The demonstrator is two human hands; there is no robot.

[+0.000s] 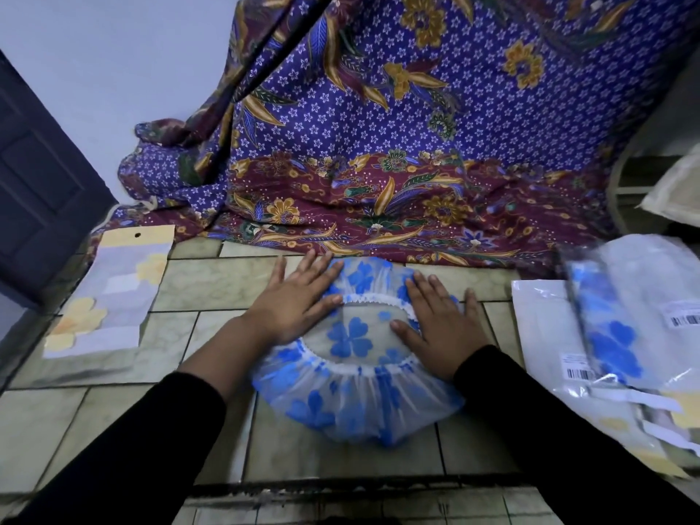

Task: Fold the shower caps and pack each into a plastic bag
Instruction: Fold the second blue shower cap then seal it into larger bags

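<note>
The shower cap [356,377], clear plastic printed with blue flowers, lies on the tiled floor [212,278] straight in front of the person, between their arms. Its mouth faces up, the white frilled elastic rim forming a ring with tile showing through the crown. The outline is close to round, a little wider across than front to back.

The left hand [295,301] lies flat on the cap's left edge and the right hand [443,327] on its right, fingers straight and spread, pressing down and grasping nothing. Both sleeves are black.

A bagged yellow-flowered cap [110,293] lies well off to the left. At the right is a heap of plastic bags [545,335] with a bagged blue-flowered cap [606,327] on top. Behind, a purple and maroon batik cloth [378,145] hangs to the floor, beside a white wall [113,51] and a dark door [38,183].
</note>
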